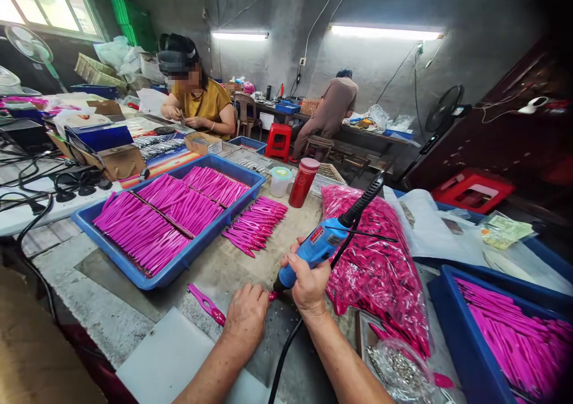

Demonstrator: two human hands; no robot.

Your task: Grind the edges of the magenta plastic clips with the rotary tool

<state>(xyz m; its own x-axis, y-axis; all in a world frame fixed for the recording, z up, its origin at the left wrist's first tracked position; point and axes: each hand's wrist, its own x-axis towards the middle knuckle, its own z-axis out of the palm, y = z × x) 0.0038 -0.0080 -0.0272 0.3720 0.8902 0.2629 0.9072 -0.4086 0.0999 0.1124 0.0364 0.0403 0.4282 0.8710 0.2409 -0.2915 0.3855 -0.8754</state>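
Observation:
My right hand is wrapped round a blue electric screwdriver, its black nose tilted down toward the table. Just under that nose shows the end of a pink plastic part. My left hand has its fingers curled over this part and presses it to the tabletop; most of it is hidden. Left of that hand lies a pink tool handle with an oval opening. A row of similar pink handles is laid out farther back.
A blue tray of pink handles stands at left, another blue bin at right. Beside the screwdriver are a bag of pink parts and a bag of small metal pieces. A red bottle stands behind. Two other people work farther away.

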